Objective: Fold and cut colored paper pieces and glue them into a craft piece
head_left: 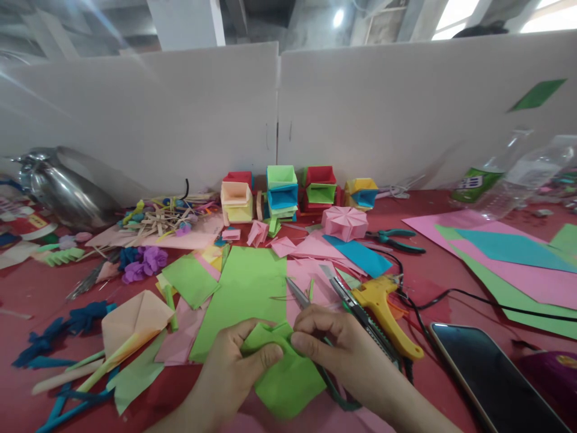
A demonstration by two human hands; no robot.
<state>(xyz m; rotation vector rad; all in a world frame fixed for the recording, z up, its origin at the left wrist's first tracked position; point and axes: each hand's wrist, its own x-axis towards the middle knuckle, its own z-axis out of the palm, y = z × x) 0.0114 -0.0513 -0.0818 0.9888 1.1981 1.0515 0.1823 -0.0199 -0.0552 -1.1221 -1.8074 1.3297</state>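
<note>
Low in the head view, a folded piece of green paper [291,388] is held up between two bare hands, near the table's front edge. The left hand [241,364] has its thumb and fingers closed on the paper's left upper edge; the right hand [336,340] pinches the upper right edge between thumb and fingertips. Scissors [297,293] lie partly hidden beneath the right hand, with a utility knife [365,319] and a yellow glue gun [383,300] just to the right. Beyond the hands lies a flat green sheet [252,288]; behind it, stacked paper boxes [282,196] stand near the white partition [180,114].
</note>
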